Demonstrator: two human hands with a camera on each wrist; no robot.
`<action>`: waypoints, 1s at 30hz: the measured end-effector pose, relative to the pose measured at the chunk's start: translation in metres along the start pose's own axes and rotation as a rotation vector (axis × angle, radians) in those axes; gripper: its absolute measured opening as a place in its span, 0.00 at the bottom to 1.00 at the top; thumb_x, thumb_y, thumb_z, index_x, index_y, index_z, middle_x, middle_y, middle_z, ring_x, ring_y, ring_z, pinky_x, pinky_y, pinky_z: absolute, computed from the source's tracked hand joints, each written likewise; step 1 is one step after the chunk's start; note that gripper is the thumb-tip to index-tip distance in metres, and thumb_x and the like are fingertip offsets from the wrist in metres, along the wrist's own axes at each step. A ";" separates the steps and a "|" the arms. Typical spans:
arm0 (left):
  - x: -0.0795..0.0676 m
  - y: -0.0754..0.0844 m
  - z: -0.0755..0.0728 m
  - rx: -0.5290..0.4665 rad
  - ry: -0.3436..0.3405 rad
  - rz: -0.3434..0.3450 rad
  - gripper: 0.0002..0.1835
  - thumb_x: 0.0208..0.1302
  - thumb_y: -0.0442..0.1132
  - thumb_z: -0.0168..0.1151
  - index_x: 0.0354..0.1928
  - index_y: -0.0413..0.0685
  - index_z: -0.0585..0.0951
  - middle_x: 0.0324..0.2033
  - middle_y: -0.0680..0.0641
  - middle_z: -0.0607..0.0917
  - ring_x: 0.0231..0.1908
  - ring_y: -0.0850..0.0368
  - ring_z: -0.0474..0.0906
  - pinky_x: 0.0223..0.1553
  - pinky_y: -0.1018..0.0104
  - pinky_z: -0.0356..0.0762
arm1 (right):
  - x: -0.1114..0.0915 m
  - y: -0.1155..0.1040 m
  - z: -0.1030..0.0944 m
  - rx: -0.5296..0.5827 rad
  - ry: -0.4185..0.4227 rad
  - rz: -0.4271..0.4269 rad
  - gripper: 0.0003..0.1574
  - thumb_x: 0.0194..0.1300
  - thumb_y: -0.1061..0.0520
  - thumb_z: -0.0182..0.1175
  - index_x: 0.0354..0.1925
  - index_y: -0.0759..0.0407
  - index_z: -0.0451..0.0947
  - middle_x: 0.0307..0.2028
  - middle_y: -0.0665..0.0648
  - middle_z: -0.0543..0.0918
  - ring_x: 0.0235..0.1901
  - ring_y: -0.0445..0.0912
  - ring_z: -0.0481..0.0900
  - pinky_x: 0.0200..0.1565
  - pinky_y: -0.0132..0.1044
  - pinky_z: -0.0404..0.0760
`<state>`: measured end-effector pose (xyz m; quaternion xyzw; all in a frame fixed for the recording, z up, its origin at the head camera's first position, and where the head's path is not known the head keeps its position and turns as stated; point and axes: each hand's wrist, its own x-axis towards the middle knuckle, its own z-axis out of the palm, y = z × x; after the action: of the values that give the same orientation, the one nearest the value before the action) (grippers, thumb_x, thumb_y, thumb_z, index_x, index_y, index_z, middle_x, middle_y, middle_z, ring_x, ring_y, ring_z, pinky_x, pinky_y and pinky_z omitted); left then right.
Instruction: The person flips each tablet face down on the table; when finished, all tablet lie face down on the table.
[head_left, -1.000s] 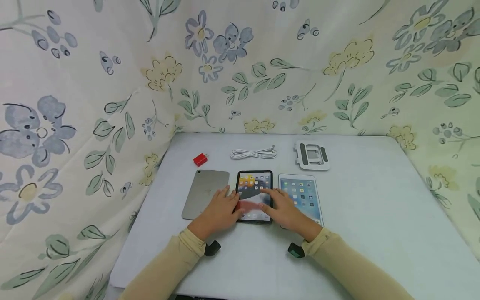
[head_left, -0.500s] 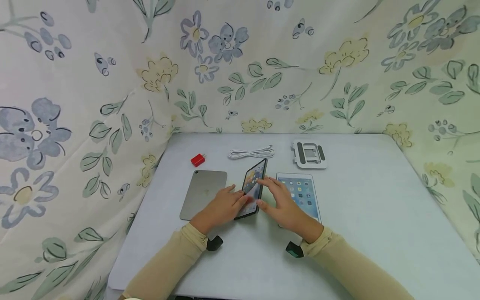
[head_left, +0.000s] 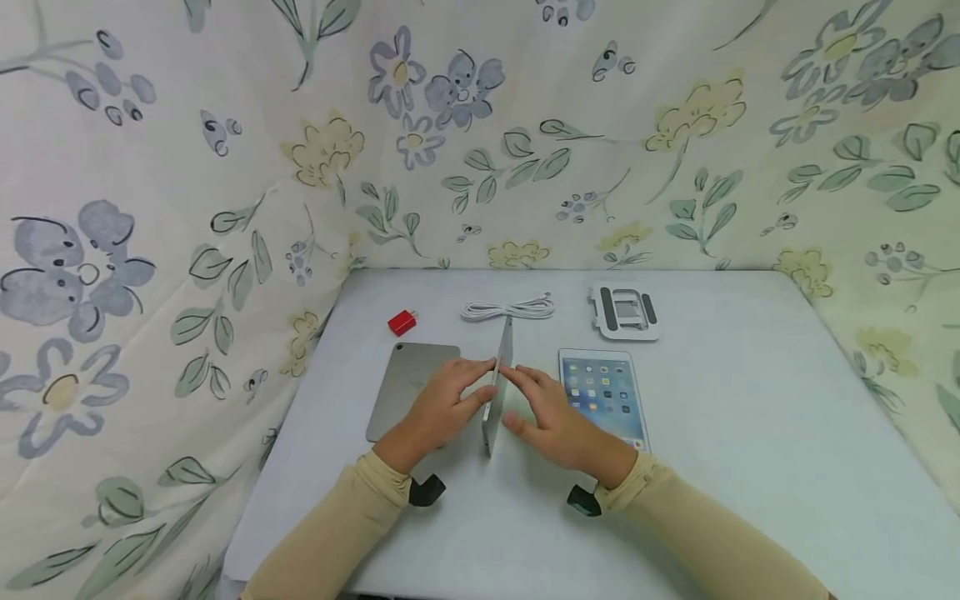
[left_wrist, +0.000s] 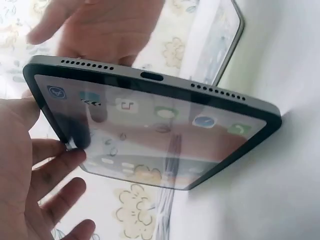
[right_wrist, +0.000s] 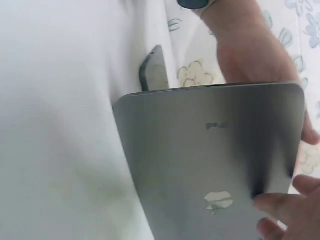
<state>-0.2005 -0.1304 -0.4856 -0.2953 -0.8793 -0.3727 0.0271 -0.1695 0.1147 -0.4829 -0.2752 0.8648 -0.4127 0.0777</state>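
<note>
A grey tablet (head_left: 498, 392) stands on its long edge in the middle of the table, screen toward the left hand. The left hand (head_left: 441, 406) holds its raised edge lightly; in the left wrist view its fingertips (left_wrist: 75, 156) meet the screen rim, with the thumb at the edge. On the other side the right hand (head_left: 552, 421) touches the tablet with extended fingers; the right wrist view shows a fingertip (right_wrist: 270, 202) against the grey back near the logo. A second grey tablet (head_left: 401, 387) lies face down at left. A white tablet (head_left: 603, 392) lies screen up at right.
Behind the tablets lie a red charger plug (head_left: 402, 322), a coiled white cable (head_left: 507, 308) and a white folded stand (head_left: 626, 312). The white table (head_left: 735, 433) meets a floral curtain (head_left: 540, 167) at its back and sides.
The middle tablet lay flat with its screen up, then tilted as its right side rose. Now it stands upright on its long edge, back toward the right hand.
</note>
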 end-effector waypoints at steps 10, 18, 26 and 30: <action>-0.011 -0.006 -0.022 0.013 0.045 0.017 0.25 0.79 0.47 0.64 0.71 0.45 0.81 0.66 0.47 0.83 0.68 0.45 0.72 0.67 0.42 0.74 | 0.003 0.030 0.026 -0.152 -0.215 0.193 0.48 0.79 0.30 0.54 0.86 0.44 0.54 0.81 0.64 0.60 0.79 0.68 0.54 0.69 0.74 0.62; -0.021 -0.016 -0.036 0.071 0.072 0.005 0.21 0.78 0.38 0.65 0.67 0.37 0.82 0.63 0.39 0.84 0.66 0.37 0.72 0.64 0.37 0.75 | 0.002 0.034 0.032 -0.184 -0.250 0.135 0.45 0.81 0.29 0.50 0.86 0.42 0.56 0.81 0.57 0.62 0.80 0.64 0.51 0.71 0.72 0.60; -0.031 -0.028 -0.036 0.088 0.099 -0.062 0.20 0.76 0.34 0.65 0.66 0.35 0.83 0.62 0.37 0.85 0.66 0.34 0.73 0.64 0.35 0.75 | -0.001 0.033 0.032 -0.175 -0.232 0.098 0.45 0.82 0.32 0.52 0.85 0.47 0.57 0.80 0.53 0.64 0.81 0.63 0.48 0.73 0.74 0.53; -0.032 -0.035 -0.030 0.134 0.090 -0.072 0.19 0.75 0.33 0.66 0.64 0.35 0.84 0.60 0.38 0.86 0.64 0.36 0.75 0.63 0.39 0.77 | -0.006 0.035 0.030 -0.203 -0.203 0.107 0.44 0.82 0.33 0.52 0.85 0.48 0.58 0.80 0.53 0.66 0.82 0.63 0.47 0.73 0.74 0.51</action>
<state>-0.1977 -0.1859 -0.4946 -0.2439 -0.9103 -0.3265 0.0729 -0.1685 0.1158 -0.5291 -0.2755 0.9032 -0.2886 0.1582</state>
